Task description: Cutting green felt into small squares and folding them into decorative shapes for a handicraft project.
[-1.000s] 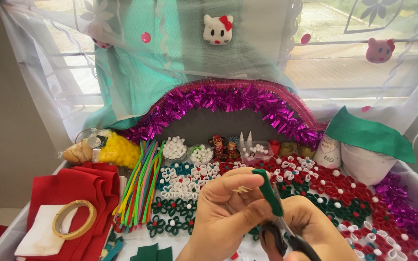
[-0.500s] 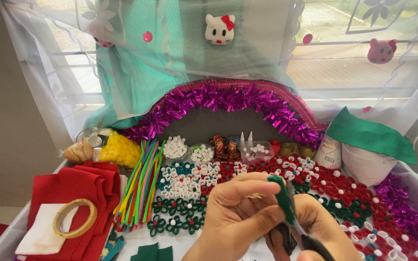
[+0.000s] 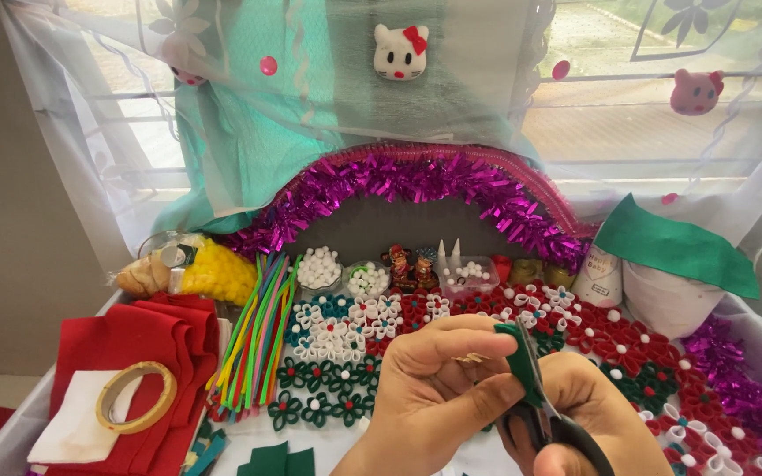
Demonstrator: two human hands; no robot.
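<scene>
A: What have the hands got?

B: The left hand (image 3: 434, 388) pinches a small green felt piece (image 3: 515, 353), grip closed on it. The right hand (image 3: 575, 414) is wrapped shut around scissors (image 3: 544, 405), whose blades meet the felt.

A: What lies around that felt?

B: Just behind it, rows of rolled paper flowers (image 3: 346, 344) cover the table; the hands hide some of them. Well to its left are colourful sticks (image 3: 253, 339), red felt (image 3: 134, 353) and a tape roll (image 3: 134, 397). A purple tinsel arch (image 3: 416, 181) rises beyond.
</scene>
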